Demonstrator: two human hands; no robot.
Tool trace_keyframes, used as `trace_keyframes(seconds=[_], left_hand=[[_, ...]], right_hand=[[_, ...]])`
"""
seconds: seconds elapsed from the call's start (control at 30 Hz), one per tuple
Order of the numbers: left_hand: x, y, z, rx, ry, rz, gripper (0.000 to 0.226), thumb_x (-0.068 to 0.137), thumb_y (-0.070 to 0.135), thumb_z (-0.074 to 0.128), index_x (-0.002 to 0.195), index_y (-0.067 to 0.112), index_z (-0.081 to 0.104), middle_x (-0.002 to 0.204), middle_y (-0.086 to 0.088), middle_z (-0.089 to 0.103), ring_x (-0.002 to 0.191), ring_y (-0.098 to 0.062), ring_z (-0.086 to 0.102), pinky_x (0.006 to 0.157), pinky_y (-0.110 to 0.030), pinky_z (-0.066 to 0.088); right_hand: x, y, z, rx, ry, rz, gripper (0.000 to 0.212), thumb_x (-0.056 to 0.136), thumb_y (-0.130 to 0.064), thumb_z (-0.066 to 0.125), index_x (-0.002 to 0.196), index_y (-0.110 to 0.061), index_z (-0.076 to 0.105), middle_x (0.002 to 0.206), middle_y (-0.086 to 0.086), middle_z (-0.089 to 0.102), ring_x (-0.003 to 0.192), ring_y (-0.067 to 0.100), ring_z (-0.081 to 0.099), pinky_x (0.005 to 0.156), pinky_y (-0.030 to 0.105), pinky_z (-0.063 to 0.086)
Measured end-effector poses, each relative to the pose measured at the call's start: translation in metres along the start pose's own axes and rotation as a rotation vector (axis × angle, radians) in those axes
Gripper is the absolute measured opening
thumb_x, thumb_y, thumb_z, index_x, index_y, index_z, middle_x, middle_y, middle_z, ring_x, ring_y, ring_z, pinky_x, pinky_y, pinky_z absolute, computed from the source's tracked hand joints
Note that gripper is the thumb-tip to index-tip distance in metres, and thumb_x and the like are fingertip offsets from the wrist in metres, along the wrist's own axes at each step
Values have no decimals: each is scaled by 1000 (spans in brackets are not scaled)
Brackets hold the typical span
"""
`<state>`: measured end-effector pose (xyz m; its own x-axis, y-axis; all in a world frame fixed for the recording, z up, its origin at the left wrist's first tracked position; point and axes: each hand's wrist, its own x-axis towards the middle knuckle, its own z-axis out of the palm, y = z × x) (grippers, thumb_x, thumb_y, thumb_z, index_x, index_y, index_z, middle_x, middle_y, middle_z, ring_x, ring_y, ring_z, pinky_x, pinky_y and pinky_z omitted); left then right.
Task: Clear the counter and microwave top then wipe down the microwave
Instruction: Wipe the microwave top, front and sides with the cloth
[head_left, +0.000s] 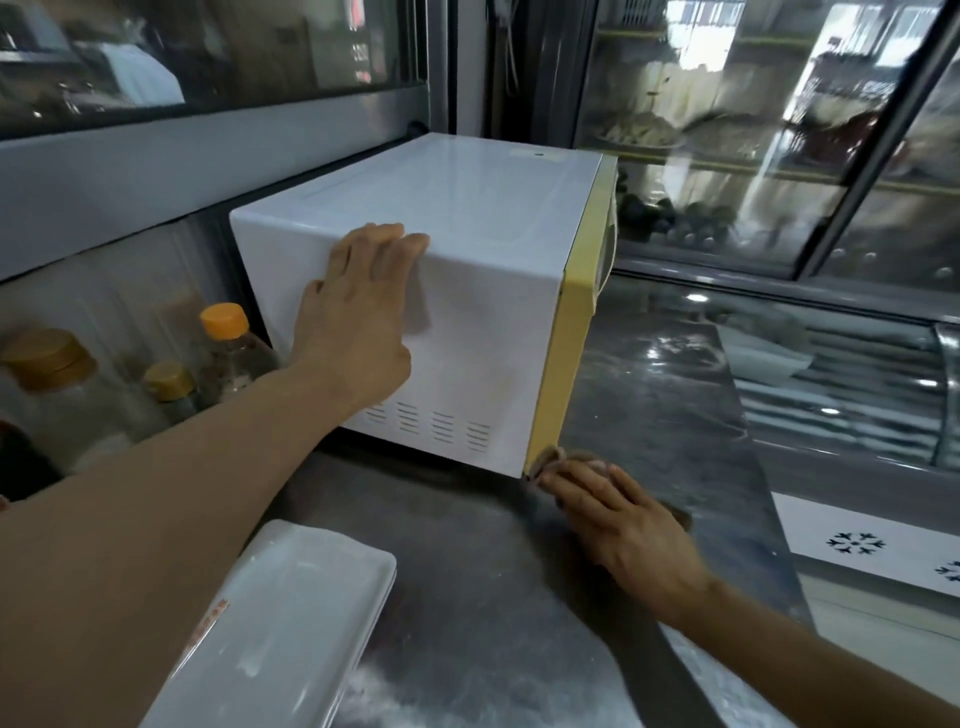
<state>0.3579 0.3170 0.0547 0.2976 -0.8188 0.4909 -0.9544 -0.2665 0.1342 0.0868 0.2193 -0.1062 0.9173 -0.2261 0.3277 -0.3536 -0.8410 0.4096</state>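
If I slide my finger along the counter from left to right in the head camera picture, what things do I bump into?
Big bottle with a wooden-coloured lid → small gold-capped bottle → orange-capped bottle → left hand flat on the white microwave → right hand with a cloth at the microwave's yellow front corner.

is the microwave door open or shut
Shut. The yellow door sits flush along the front edge of the white microwave, with no gap between them showing from top to bottom.

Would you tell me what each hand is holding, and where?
The right hand presses a brownish cloth against the white microwave's lower front corner; the left hand rests flat on its side, holding nothing.
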Motion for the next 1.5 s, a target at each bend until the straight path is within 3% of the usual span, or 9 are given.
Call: trace_keyframes(seconds=[0.13, 0.3, 0.4, 0.77, 0.97, 1.03, 1.23, 1.37, 1.5], left_hand=[[2, 1, -9, -5, -69, -14, 91, 68, 4, 69, 144, 20, 23, 152, -3, 17, 141, -24, 12, 91, -47, 42], [4, 4, -17, 6, -133, -34, 91, 69, 5, 69, 144, 22, 20, 151, 0, 14, 140, -22, 11, 93, -46, 41], [5, 4, -19, 21, -148, -35, 91, 70, 6, 70, 144, 22, 20, 151, 0, 14, 140, -22, 13, 94, -45, 41], [2, 5, -2, -2, 3, -13, 89, 65, 0, 67, 141, 19, 24, 147, -6, 19, 134, -26, 14, 93, -45, 40], [1, 7, 5, 7, 42, -11, 90, 65, 1, 65, 142, 19, 22, 148, -8, 18, 136, -30, 16, 90, -42, 41], [1, 6, 7, 8, 56, -2, 89, 65, 1, 64, 141, 18, 23, 148, -9, 18, 136, -31, 16, 87, -42, 42], [2, 3, 13, 35, 66, 2, 90, 66, 3, 63, 142, 20, 19, 149, -8, 16, 137, -31, 15, 88, -40, 42], [3, 3, 13, 24, 67, 2, 89, 66, 2, 63, 142, 21, 20, 148, -7, 17, 136, -30, 15, 89, -39, 41], [3, 3, 10, 14, 42, -9, 88, 67, 4, 65, 141, 20, 21, 149, -7, 16, 137, -29, 14, 91, -39, 41]], right_hand=[[10, -3, -57, 564, 299, 482, 62, 75, 4, 65, 133, -16, 53, 144, 5, 45, 131, 24, 44, 93, 32, 51], [74, 7, -128, 901, 479, 608, 64, 92, -19, 45, 150, -17, 20, 159, -9, 2, 140, -9, 5, 111, 4, 7], [116, 6, -134, 952, 446, 639, 78, 85, -22, 35, 152, -14, -3, 157, -7, -21, 144, 4, -16, 118, 23, -4], [140, -15, -72, 844, 766, 885, 66, 92, 4, 40, 149, -6, 9, 153, 14, 14, 142, 18, 15, 115, 19, 19], [122, -32, -44, 930, 706, 908, 60, 97, -11, 39, 149, -12, 9, 145, -2, 17, 130, -1, 27, 109, 21, 31], [111, -41, -26, 1000, 622, 943, 62, 94, -21, 38, 149, -15, 9, 146, 2, 20, 124, 16, 42, 100, 43, 46], [87, -64, 8, 687, 328, 926, 27, 103, -45, 20, 111, -70, 26, 101, -43, 48, 96, -8, 55, 87, 43, 54], [82, -67, 6, 719, 235, 905, 25, 100, -50, 10, 118, -59, 25, 91, -35, 51, 76, 2, 59, 63, 31, 55], [78, -58, 10, 604, 160, 862, 19, 104, -33, 20, 110, -20, 32, 98, -7, 41, 67, 14, 56, 55, 34, 49]])
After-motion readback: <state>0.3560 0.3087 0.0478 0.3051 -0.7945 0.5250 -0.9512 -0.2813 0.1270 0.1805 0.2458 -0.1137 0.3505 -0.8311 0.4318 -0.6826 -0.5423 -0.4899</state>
